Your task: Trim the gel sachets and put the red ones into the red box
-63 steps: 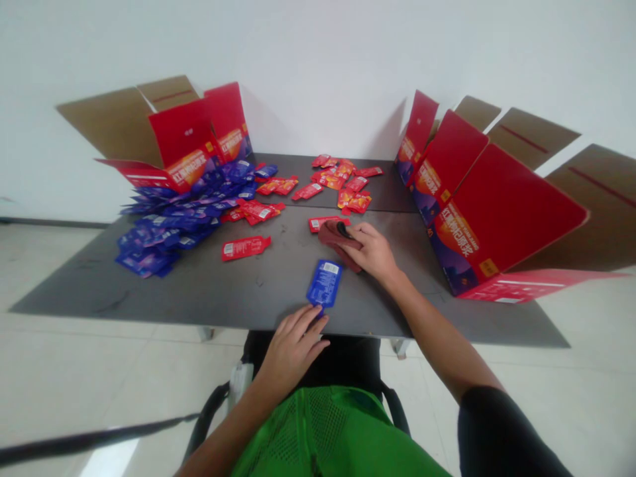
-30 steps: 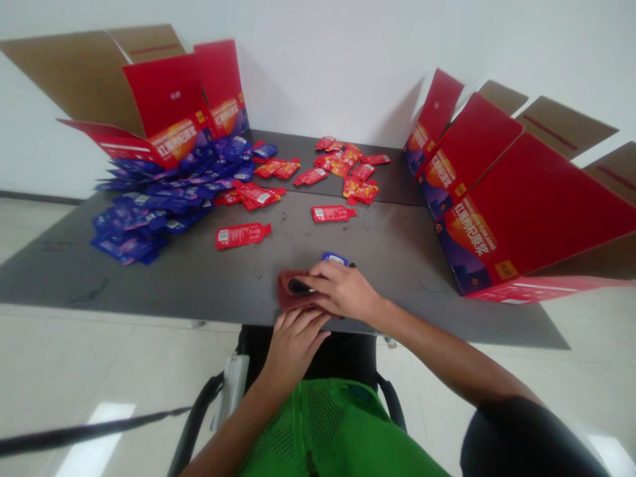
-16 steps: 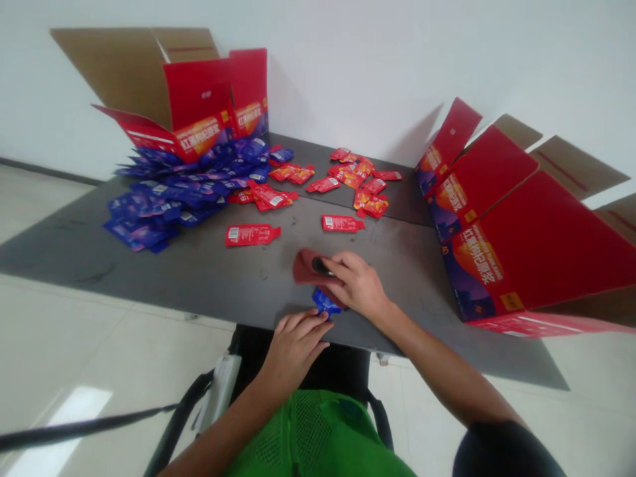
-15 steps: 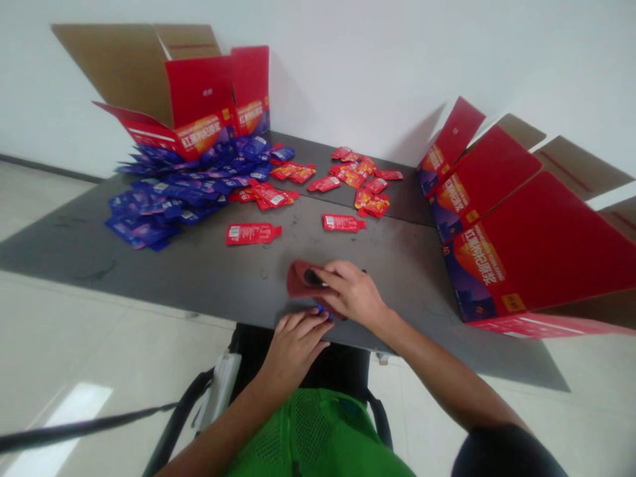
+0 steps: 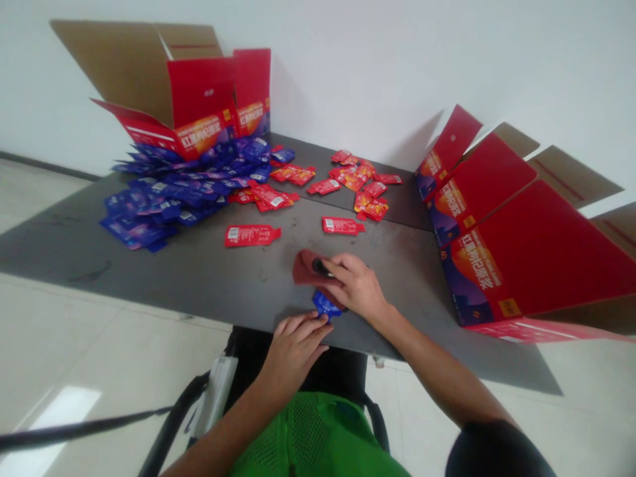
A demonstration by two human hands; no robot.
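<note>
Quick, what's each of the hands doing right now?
Left hand: open, touching the narrow end of the blue pouch.
Right hand: closed, holding a brown cloth and a black object.

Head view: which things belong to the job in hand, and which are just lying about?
Seemingly in use:
Blue sachet, touched by the left hand
Reddish-brown cloth and dark object, held by the right hand

Apparently just lying about:
Blue sachet pile
Two single red sachets
Red sachet clusters
Open cartons
</note>
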